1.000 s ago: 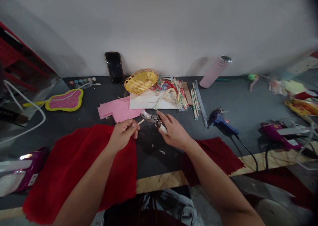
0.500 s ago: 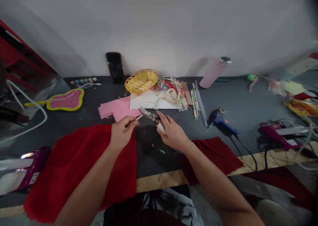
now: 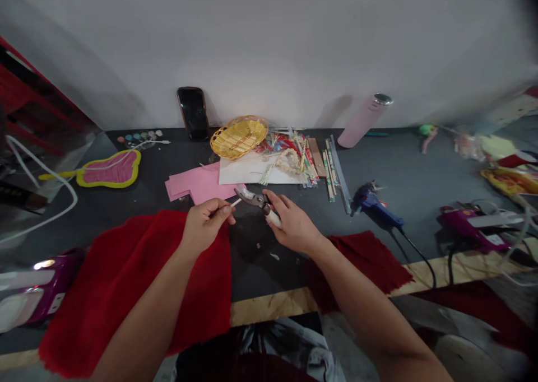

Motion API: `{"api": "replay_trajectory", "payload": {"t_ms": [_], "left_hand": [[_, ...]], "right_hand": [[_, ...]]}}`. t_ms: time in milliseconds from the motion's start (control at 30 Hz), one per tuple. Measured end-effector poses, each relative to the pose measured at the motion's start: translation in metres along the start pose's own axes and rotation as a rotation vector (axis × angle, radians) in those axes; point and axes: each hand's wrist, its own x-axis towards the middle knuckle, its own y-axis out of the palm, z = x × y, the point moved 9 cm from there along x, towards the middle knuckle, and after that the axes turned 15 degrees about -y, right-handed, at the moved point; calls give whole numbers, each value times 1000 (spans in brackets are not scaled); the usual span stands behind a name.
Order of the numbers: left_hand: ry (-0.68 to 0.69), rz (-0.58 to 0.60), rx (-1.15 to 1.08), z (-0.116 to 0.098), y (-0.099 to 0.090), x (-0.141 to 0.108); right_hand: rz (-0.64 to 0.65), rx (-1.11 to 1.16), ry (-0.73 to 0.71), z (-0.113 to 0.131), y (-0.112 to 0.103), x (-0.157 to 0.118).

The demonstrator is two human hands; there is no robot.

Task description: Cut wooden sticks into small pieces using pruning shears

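My left hand (image 3: 209,220) pinches a thin pale stick (image 3: 236,202) between thumb and fingers, its free end pointing up and right. Pruning shears (image 3: 257,199) with white-covered handles are in my closed right hand (image 3: 293,220). Their curved metal blades reach left, right by the stick's tip; whether they touch it I cannot tell. Beneath the blades lies pink paper (image 3: 205,183). A large red cloth (image 3: 138,270) spreads under my left forearm, and a smaller dark red cloth (image 3: 370,261) lies below my right forearm.
Behind my hands stand a woven basket (image 3: 239,137), white paper (image 3: 235,172) and craft bits. A phone (image 3: 193,113) and a pink bottle (image 3: 365,121) lean near the wall. To the right lies a blue glue gun (image 3: 375,207) with its cord; purple devices sit at both sides.
The shears have dipped slightly at the blade end, and their blades now sit a little lower near the stick's tip. Both hands stay in nearly the same place.
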Motion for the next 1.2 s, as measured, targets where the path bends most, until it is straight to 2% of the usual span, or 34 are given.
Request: {"api": "replay_trajectory", "payload": {"t_ms": [233, 333, 500, 667, 800, 900, 967, 1133, 1200], "left_hand": [[12, -7, 44, -2, -1, 1], [-23, 93, 25, 2, 4, 3], [-157, 289, -109, 15, 15, 3], [-304, 360, -223, 23, 22, 0], [-348, 391, -273, 26, 23, -1], [-329, 361, -271, 28, 20, 2], [-274, 289, -214, 28, 17, 5], [15, -67, 85, 4, 1, 2], [55, -138, 134, -2, -1, -2]], "right_hand": [[8, -53, 49, -5, 4, -3], [25, -81, 15, -7, 3, -2], [41, -88, -35, -10, 3, -2], [27, -41, -63, -5, 2, 0], [27, 13, -68, 0, 1, 1], [29, 33, -45, 1, 2, 1], [35, 11, -7, -1, 3, 0], [15, -44, 55, -5, 4, -1], [0, -58, 45, -5, 3, -1]]}}
